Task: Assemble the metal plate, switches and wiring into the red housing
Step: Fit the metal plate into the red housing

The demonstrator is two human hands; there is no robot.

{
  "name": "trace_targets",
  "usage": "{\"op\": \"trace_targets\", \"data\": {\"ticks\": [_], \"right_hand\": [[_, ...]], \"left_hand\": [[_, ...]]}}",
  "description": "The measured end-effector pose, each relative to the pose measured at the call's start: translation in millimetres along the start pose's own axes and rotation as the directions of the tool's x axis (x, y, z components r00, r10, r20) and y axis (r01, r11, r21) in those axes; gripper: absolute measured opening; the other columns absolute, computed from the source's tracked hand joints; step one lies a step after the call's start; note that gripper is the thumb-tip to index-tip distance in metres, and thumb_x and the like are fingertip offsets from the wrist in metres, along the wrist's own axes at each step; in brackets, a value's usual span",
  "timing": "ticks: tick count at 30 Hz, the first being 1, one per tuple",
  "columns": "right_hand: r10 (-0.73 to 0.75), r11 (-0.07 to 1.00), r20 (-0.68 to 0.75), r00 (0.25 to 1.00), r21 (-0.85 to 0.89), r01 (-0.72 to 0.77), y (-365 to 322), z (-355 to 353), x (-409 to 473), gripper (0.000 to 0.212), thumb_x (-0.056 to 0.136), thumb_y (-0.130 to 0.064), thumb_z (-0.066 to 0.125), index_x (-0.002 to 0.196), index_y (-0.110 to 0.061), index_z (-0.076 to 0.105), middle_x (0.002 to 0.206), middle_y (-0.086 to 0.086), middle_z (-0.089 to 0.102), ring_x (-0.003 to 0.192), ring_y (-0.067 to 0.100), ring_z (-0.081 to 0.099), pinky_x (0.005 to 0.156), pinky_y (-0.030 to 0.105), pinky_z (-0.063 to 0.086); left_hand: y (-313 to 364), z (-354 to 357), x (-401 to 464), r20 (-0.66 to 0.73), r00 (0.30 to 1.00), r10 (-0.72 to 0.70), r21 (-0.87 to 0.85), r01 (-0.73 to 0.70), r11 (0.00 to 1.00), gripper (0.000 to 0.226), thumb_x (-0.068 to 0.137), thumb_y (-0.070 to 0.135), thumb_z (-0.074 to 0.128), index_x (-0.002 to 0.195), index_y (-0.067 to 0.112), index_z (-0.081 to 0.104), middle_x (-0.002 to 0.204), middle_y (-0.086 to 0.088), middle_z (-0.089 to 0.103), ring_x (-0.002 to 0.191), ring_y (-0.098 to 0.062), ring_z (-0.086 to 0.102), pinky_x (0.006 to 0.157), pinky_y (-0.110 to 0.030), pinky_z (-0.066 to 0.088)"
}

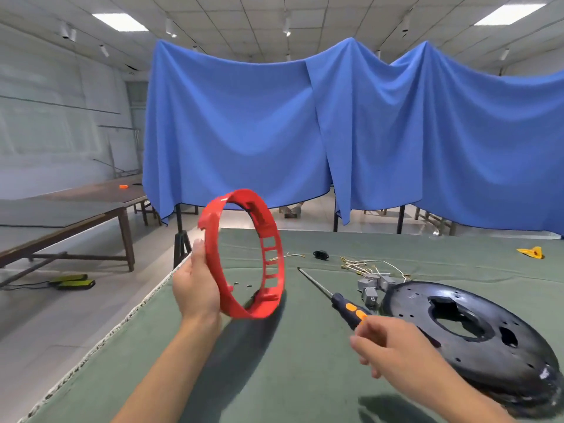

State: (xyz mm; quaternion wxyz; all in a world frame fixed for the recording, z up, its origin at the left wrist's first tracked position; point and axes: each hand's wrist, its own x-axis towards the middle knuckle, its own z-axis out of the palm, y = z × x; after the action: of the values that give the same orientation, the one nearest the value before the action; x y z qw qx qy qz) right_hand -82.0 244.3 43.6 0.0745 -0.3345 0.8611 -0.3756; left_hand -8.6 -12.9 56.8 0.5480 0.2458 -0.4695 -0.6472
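Left hand [195,288] clamped on the near rim of the red housing [244,254], thumb up along the outer edge. Housing is a ring, held upright on edge above the green-covered bench [274,377], open centre facing the camera; rectangular slots visible along its right inner wall. Whether its lower edge touches the cloth: cannot tell.

Right hand [390,346] hovers over the bench, fingers loosely curled and apart, holding nothing. Fingertips sit just beside the butt of the screwdriver [338,296], black handle with orange inserts, which lies flat with its shaft pointing away to the left. Contact with the handle cannot be confirmed.

Black metal plate [476,331], round with a large central cut-out and small holes, lies on the bench at right, beyond the right hand. Grey switches [374,286] grouped at its far-left edge, with the wiring [363,265] spread just behind them. Small black part [321,255] lies further back. Yellow object [532,252] at far right of the bench. Blue drapes [305,132] hang behind.
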Motion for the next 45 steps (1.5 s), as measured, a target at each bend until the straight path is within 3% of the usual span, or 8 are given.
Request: {"op": "trace_targets", "data": {"ticks": [6, 13, 24, 31, 34, 38, 42, 45], "right_hand": [[-0.251, 0.966, -0.124, 0.960, -0.093, 0.240, -6, 52, 58, 0.044, 0.078, -0.030, 0.062, 0.112, -0.050, 0.042, 0.112, -0.027, 0.038, 0.082, -0.003, 0.056, 0.076, 0.024, 0.048], [-0.428, 0.894, -0.081, 0.900, -0.187, 0.408, 9, 69, 81, 0.022, 0.082, -0.038, 0.070, 0.098, -0.033, 0.056, 0.115, -0.022, 0.037, 0.100, -0.001, 0.048, 0.077, 0.012, 0.041], [-0.488, 0.855, -0.007, 0.873, -0.205, 0.476, 11, 84, 80, 0.020, 0.084, -0.036, 0.069, 0.099, -0.027, 0.057, 0.109, -0.015, 0.037, 0.104, 0.002, 0.039, 0.076, 0.003, 0.033], [-0.490, 0.849, -0.168, 0.856, -0.317, 0.424, 8, 72, 79, 0.025, 0.068, -0.009, 0.083, 0.085, -0.015, 0.066, 0.113, 0.003, 0.055, 0.103, 0.024, 0.054, 0.072, 0.024, 0.048], [-0.543, 0.825, -0.270, 0.795, -0.348, 0.445, 11, 69, 81, 0.027, 0.061, 0.005, 0.083, 0.077, -0.009, 0.066, 0.109, 0.012, 0.059, 0.094, 0.033, 0.059, 0.074, 0.039, 0.054], [-0.572, 0.811, -0.290, 0.767, -0.341, 0.475, 16, 68, 83, 0.025, 0.064, 0.002, 0.083, 0.079, -0.012, 0.069, 0.113, 0.009, 0.057, 0.097, 0.030, 0.059, 0.082, 0.033, 0.051], [-0.578, 0.810, -0.248, 0.778, -0.291, 0.509, 23, 63, 84, 0.023, 0.069, -0.021, 0.084, 0.085, -0.015, 0.069, 0.108, 0.000, 0.055, 0.099, 0.023, 0.057, 0.086, 0.031, 0.048], [-0.552, 0.832, -0.225, 0.803, -0.210, 0.513, 24, 60, 81, 0.031, 0.071, -0.042, 0.073, 0.090, -0.017, 0.068, 0.102, -0.006, 0.055, 0.098, 0.017, 0.058, 0.087, 0.025, 0.043]], "left_hand": [[-16, -5, 2, 0.123, 0.818, -0.562, -0.410, 0.557, 0.722, 0.038, 0.094, 0.040, 0.046, 0.067, 0.014, 0.045, 0.038, 0.007, 0.031, 0.028, -0.008, 0.028, 0.034, -0.012, 0.028], [-32, -23, 13, 0.164, 0.705, -0.690, -0.490, 0.665, 0.564, 0.035, 0.100, 0.028, 0.035, 0.083, 0.003, 0.053, 0.043, 0.001, 0.040, 0.031, -0.011, 0.037, 0.041, -0.012, 0.037], [-36, -35, 9, -0.104, 0.929, -0.356, 0.032, 0.361, 0.932, 0.030, 0.096, 0.040, 0.049, 0.098, 0.010, 0.056, 0.081, -0.016, 0.055, 0.062, -0.024, 0.054, 0.058, -0.036, 0.047], [-53, -36, -5, -0.055, 0.997, -0.054, 0.633, 0.076, 0.770, 0.008, 0.086, 0.007, 0.051, 0.089, 0.015, 0.052, 0.076, -0.005, 0.060, 0.073, -0.025, 0.060, 0.063, -0.034, 0.047], [-55, -36, -10, -0.003, 0.999, 0.035, 0.642, -0.025, 0.766, 0.013, 0.086, 0.009, 0.052, 0.089, 0.021, 0.048, 0.074, 0.004, 0.058, 0.066, -0.007, 0.056, 0.057, -0.025, 0.040], [-52, -32, -9, 0.027, 0.997, 0.074, 0.545, -0.077, 0.835, 0.021, 0.088, 0.007, 0.052, 0.093, 0.026, 0.048, 0.079, -0.003, 0.061, 0.075, -0.027, 0.062, 0.070, -0.042, 0.053], [-42, -25, -15, 0.017, 0.999, 0.031, 0.433, -0.036, 0.901, 0.023, 0.092, 0.023, 0.054, 0.110, 0.033, 0.045, 0.083, -0.005, 0.061, 0.068, -0.028, 0.063, 0.051, -0.039, 0.055], [-41, -22, -17, 0.015, 0.999, -0.050, 0.513, 0.035, 0.858, 0.042, 0.092, 0.042, 0.048, 0.130, 0.030, 0.037, 0.098, -0.007, 0.065, 0.091, -0.029, 0.062, 0.081, -0.046, 0.053]]}}
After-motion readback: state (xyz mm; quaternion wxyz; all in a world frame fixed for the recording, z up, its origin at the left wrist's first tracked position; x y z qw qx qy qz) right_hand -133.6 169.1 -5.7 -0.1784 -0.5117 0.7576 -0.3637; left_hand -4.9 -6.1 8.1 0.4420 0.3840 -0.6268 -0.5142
